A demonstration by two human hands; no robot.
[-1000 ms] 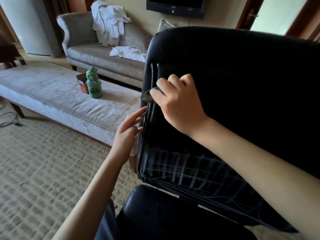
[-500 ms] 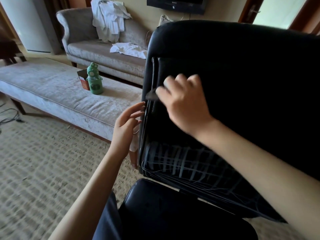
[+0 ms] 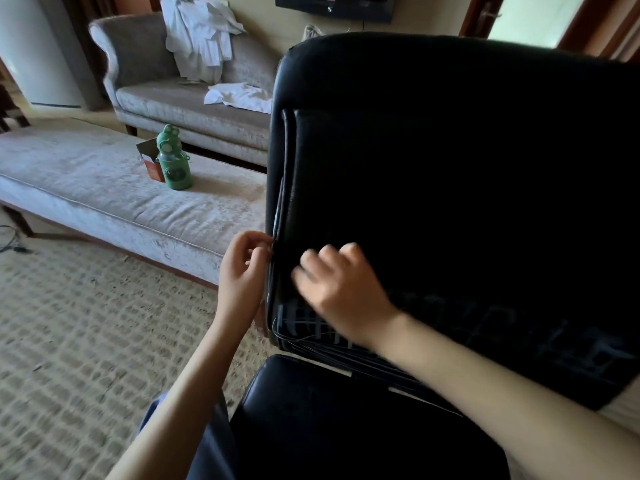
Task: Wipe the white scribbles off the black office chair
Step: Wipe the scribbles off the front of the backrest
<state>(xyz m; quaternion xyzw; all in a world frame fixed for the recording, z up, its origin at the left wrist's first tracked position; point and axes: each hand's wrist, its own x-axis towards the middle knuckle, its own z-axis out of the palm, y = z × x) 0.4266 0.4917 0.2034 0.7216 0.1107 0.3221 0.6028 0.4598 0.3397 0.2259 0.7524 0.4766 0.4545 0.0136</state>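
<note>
Pinching the chair point(image 3: 450, 168) edge, the left hand point(image 3: 242, 271) braces it so the right hand point(image 3: 343, 292) (blurred, fingers' hold unclear) can press across the scribbles point(image 3: 298, 323).

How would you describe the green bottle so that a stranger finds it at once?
Look at the long grey bench left of the black office chair. A green bottle stands upright on it, beside a small red carton. It alone is green, with a frog-like lid.

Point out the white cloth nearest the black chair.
The crumpled cloth on the sofa seat, beside the chair; the hanging cloth drapes the backrest, farther left.
</note>
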